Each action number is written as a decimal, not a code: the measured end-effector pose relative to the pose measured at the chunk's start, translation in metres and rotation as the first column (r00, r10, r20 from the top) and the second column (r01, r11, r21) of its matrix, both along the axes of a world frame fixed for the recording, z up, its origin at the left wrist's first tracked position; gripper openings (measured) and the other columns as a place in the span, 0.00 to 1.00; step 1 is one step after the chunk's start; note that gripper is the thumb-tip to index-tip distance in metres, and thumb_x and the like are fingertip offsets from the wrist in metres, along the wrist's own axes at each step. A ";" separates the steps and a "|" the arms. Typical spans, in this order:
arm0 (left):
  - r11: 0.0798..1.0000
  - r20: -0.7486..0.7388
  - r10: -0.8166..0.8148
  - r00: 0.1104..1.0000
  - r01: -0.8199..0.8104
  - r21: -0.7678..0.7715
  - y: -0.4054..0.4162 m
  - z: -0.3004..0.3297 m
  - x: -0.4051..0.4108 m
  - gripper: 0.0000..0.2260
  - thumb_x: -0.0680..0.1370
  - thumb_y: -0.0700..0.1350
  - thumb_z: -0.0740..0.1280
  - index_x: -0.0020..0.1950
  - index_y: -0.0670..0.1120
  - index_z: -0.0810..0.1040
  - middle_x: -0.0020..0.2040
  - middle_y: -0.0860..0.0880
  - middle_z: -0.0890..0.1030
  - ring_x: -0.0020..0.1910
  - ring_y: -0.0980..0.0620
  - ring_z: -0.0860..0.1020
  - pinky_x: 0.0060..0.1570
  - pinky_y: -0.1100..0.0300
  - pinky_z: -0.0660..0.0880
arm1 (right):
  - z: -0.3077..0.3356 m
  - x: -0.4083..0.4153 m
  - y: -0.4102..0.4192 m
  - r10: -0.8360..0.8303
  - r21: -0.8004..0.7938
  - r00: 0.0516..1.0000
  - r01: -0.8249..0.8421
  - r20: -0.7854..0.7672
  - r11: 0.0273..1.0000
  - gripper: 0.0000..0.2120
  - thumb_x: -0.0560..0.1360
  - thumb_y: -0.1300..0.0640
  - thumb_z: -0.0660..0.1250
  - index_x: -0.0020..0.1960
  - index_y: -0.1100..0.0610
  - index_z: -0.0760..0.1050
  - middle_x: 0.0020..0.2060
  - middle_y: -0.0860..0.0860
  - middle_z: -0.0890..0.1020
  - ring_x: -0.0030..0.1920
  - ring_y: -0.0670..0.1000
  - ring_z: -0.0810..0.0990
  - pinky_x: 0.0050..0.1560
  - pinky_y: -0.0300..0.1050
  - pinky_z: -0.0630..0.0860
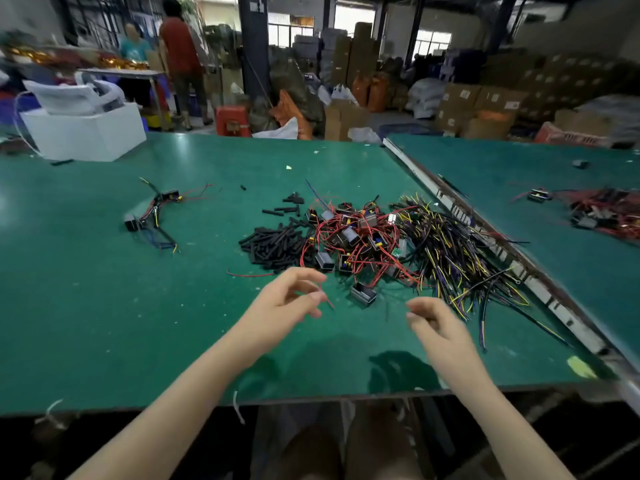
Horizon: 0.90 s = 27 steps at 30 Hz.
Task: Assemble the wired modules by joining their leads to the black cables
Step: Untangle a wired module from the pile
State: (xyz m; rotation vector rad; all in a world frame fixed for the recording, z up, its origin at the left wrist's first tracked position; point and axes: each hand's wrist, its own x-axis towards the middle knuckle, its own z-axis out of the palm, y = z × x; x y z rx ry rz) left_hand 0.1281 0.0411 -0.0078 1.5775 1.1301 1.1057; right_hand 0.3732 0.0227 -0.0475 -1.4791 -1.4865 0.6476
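Nothing's actually readable here. The cardboard boxes (460, 98) at the back have pale labels, but they're way too blurry to make out any words.

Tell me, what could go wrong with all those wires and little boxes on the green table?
1. The left hand pinches a thin red wire; its other end may be snagged in the tangled heap of red-wired black modules, so a tug could drag others along.
2. The lone black box module sits between both hands and might get knocked.
3. The black cables with yellow tips spread toward the table's right edge and could slide off.
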 end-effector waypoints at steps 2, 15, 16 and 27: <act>0.994 -0.086 -0.104 0.991 0.106 0.014 0.011 -0.016 0.026 0.10 0.79 0.37 0.64 0.51 0.53 0.74 0.45 0.51 0.78 0.37 0.59 0.79 0.40 0.65 0.73 | -0.007 -0.010 0.015 0.042 -0.078 0.975 -0.026 0.218 0.997 0.07 0.77 0.61 0.65 0.48 0.49 0.76 0.46 0.46 0.81 0.49 0.49 0.78 0.50 0.41 0.72; 0.973 -0.032 0.212 0.977 -0.207 0.103 0.099 -0.053 0.054 0.17 0.76 0.34 0.61 0.54 0.57 0.71 0.47 0.51 0.76 0.37 0.63 0.71 0.40 0.74 0.67 | 0.050 -0.049 0.173 -0.070 -0.086 0.898 0.119 0.435 0.989 0.17 0.77 0.52 0.63 0.63 0.56 0.70 0.59 0.56 0.75 0.56 0.56 0.74 0.54 0.47 0.69; 0.971 0.015 0.225 0.974 -0.225 0.083 0.100 -0.052 0.054 0.17 0.76 0.34 0.60 0.52 0.58 0.70 0.46 0.51 0.76 0.35 0.63 0.70 0.39 0.74 0.68 | 0.051 -0.047 0.184 -0.063 -0.141 0.875 0.148 0.479 0.979 0.18 0.77 0.51 0.63 0.64 0.56 0.70 0.62 0.57 0.72 0.58 0.58 0.74 0.55 0.49 0.71; 0.974 0.049 0.195 0.980 -0.199 0.111 0.140 -0.042 0.082 0.12 0.78 0.39 0.62 0.56 0.55 0.69 0.45 0.53 0.74 0.34 0.61 0.72 0.38 0.69 0.69 | 0.020 -0.014 0.194 -0.080 0.009 0.872 0.086 0.483 0.996 0.16 0.79 0.51 0.60 0.63 0.59 0.72 0.55 0.56 0.77 0.55 0.57 0.75 0.46 0.46 0.67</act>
